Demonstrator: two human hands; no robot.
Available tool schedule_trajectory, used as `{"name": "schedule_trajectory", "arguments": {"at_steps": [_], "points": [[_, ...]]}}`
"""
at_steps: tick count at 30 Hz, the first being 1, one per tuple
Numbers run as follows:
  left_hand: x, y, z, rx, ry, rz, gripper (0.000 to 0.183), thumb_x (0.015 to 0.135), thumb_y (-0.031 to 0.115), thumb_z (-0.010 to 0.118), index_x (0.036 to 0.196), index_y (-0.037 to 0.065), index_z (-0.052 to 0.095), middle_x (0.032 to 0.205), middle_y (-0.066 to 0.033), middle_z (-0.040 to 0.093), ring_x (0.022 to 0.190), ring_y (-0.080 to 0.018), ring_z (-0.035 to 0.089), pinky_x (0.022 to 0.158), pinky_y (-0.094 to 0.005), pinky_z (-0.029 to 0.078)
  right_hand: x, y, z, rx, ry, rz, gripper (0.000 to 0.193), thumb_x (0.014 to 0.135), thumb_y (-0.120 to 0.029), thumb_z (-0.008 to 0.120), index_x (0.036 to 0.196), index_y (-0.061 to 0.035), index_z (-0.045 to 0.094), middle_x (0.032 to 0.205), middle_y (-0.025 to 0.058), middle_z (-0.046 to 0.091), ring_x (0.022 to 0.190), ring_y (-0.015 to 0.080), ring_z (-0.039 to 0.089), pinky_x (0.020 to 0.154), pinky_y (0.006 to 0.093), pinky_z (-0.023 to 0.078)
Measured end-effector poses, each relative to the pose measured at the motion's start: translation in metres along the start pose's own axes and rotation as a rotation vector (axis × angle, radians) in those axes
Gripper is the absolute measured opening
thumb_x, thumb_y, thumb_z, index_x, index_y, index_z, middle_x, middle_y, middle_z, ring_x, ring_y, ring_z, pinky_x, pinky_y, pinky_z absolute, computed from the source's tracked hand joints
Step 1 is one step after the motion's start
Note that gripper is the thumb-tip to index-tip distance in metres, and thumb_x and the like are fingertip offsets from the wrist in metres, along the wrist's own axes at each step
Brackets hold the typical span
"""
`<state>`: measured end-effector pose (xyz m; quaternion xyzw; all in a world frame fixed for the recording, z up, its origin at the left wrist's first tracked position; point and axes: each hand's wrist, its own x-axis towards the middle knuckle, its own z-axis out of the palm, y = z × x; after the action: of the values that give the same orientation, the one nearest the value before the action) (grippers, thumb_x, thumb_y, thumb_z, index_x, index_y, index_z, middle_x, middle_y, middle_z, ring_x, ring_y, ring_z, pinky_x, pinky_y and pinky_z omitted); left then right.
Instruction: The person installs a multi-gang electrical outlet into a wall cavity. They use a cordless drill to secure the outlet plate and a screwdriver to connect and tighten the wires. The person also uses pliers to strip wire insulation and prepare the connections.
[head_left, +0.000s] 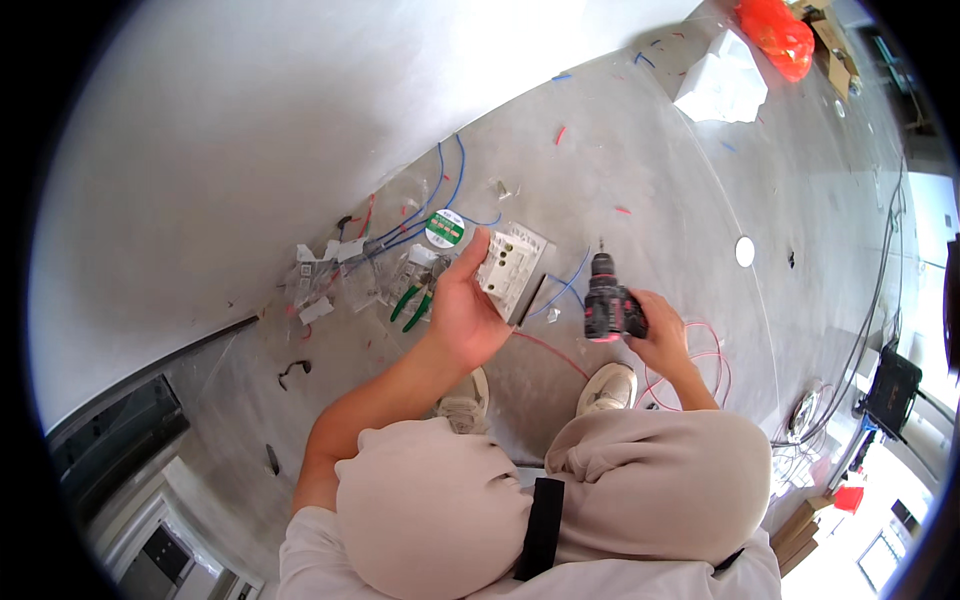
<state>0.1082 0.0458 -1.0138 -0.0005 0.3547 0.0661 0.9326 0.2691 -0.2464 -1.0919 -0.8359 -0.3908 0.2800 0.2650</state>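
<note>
My left hand (468, 312) is closed round a white wall socket (510, 270), its back with terminal holes turned up and a dark-edged plate along its right side. Blue wires (567, 284) run beside and below the socket. In my right hand (660, 328) a black cordless drill (606, 300) with pink accents is gripped by its handle, the bit pointing away from me. The drill and socket are apart. Just left of my left hand lie green-handled pliers (414, 300) and a roll of tape with a green and white label (445, 228).
Clear plastic packaging and small parts (325, 275) litter the floor by the wall at left. A red wire coil (712, 355) lies near my right foot. A white foam block (724, 80) and a red bag (778, 38) are at the far right. Black cables (880, 285) run along the right.
</note>
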Motion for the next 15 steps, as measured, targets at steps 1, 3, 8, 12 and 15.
{"name": "schedule_trajectory", "arguments": {"at_steps": [1,3,8,12,15], "points": [[-0.002,-0.001,0.003,-0.018,0.068,0.059,0.04,0.103,0.052,0.056,0.107,0.014,0.071,0.096,-0.0041,0.075,0.084,-0.0233,0.071,0.069,-0.0414,0.055,-0.003,-0.006,-0.004,0.143,0.014,0.013,0.072,0.074,0.0,0.073,0.142,-0.0131,0.055,0.122,0.0082,0.067,0.107,0.0268,0.065,0.09,0.0377,0.052],[0.0,-0.003,0.004,0.0,0.066,0.101,0.04,0.103,0.051,0.057,0.109,0.014,0.07,0.097,-0.0034,0.074,0.086,-0.0225,0.071,0.069,-0.0416,0.055,-0.027,-0.009,-0.016,0.436,0.035,-0.04,0.07,0.074,0.0,0.071,0.142,-0.0091,0.056,0.113,0.009,0.069,0.098,0.0235,0.067,0.088,0.0346,0.052],[0.001,-0.004,-0.002,0.013,-0.006,0.164,0.041,0.104,0.051,0.056,0.116,0.014,0.067,0.108,-0.0037,0.074,0.097,-0.0213,0.071,0.078,-0.0416,0.056,-0.028,-0.155,-0.108,0.979,0.035,0.189,0.058,0.076,0.013,0.062,0.133,0.0057,0.061,0.095,0.0102,0.07,0.078,0.0151,0.066,0.073,0.0316,0.054],[0.0,-0.005,-0.001,0.004,-0.037,0.169,0.042,0.104,0.05,0.056,0.12,0.012,0.065,0.115,-0.0042,0.072,0.106,-0.0214,0.069,0.088,-0.0406,0.055,-0.025,-0.16,-0.114,1.083,0.01,0.329,0.066,0.075,0.002,0.071,0.139,-0.0015,0.059,0.102,0.0105,0.071,0.077,0.0181,0.067,0.074,0.0324,0.054],[-0.005,-0.006,0.002,-0.011,-0.038,0.178,0.042,0.105,0.048,0.055,0.121,0.011,0.065,0.117,-0.004,0.072,0.11,-0.0223,0.068,0.095,-0.0405,0.053,-0.018,-0.15,-0.125,0.441,-0.09,-0.028,0.056,0.078,0.001,0.076,0.132,-0.005,0.064,0.106,0.0069,0.073,0.08,0.018,0.067,0.073,0.0329,0.055]]}}
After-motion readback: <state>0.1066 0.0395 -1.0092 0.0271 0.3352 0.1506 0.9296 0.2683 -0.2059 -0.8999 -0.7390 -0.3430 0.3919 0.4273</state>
